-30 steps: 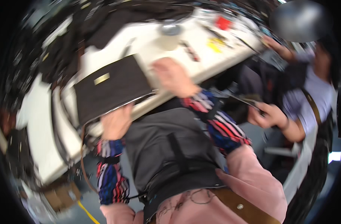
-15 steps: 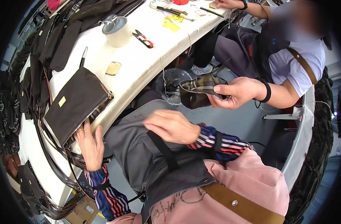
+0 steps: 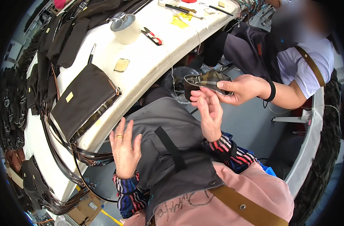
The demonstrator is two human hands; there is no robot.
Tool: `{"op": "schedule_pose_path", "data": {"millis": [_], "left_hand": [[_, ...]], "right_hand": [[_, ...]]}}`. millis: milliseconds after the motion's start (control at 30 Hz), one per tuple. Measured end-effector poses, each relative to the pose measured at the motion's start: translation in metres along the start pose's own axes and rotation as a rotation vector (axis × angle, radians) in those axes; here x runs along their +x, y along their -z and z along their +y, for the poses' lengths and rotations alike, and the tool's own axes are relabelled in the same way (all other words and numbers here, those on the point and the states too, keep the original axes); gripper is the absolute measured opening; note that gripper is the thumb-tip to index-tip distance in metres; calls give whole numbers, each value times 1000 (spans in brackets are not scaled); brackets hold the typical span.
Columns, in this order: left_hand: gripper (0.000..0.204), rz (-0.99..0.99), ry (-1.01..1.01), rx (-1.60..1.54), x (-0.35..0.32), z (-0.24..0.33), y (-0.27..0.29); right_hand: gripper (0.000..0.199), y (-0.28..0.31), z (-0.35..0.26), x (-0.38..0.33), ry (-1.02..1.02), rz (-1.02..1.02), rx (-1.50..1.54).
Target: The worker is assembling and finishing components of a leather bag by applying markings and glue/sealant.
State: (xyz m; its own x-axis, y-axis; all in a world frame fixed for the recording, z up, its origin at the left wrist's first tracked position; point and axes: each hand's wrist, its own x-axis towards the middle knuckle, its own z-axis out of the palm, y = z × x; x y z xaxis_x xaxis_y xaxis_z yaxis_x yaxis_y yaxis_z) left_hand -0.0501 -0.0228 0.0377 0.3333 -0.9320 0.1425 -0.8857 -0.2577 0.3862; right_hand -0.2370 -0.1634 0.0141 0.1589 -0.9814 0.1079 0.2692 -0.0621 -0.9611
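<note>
A co-worker's hand [image 3: 244, 89] holds out a small dark pouch [image 3: 194, 91] with a plaid lining and a metal zipper along its mouth. My right hand [image 3: 209, 115] is raised palm up beside it, fingers stretched and apart. Its fingertips overlap the pouch's lower edge in view; I cannot tell whether they touch. Over my grey apron [image 3: 157, 120], my left hand [image 3: 126, 148] is open and holds nothing. Left of it, a dark brown bag [image 3: 83, 101] with a small gold plate and a plaid inside lies at the edge of the white table [image 3: 145, 67].
On the table are a white pot [image 3: 125, 30] with a lid, red-handled snips [image 3: 152, 37], a brush [image 3: 92, 53] and a small beige block [image 3: 121, 65]. Dark bag pieces [image 3: 76, 37] pile up at the far left. Straps [image 3: 61, 150] hang over the near edge.
My left hand has come out from the bag's opening and moved right. My right hand has swung right and turned palm up beside the pouch. The co-worker's other hand has left the view.
</note>
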Motion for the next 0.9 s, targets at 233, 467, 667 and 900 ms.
{"op": "schedule_pose_path", "data": {"millis": [233, 467, 667, 900], "left_hand": [[38, -62, 10, -98, -18, -7, -14], [39, -109, -35, -140, -23, -8, -31], [36, -142, -113, -215, -2, 4, -28], [36, -37, -194, -239, 29, 16, -5]], "right_hand": [[37, -7, 17, 36, -139, 151, 59], [37, -22, 37, 57, -130, 171, 12], [35, -37, 46, 72, -35, 266, 103], [32, -15, 6, 17, -154, -60, -228]]}}
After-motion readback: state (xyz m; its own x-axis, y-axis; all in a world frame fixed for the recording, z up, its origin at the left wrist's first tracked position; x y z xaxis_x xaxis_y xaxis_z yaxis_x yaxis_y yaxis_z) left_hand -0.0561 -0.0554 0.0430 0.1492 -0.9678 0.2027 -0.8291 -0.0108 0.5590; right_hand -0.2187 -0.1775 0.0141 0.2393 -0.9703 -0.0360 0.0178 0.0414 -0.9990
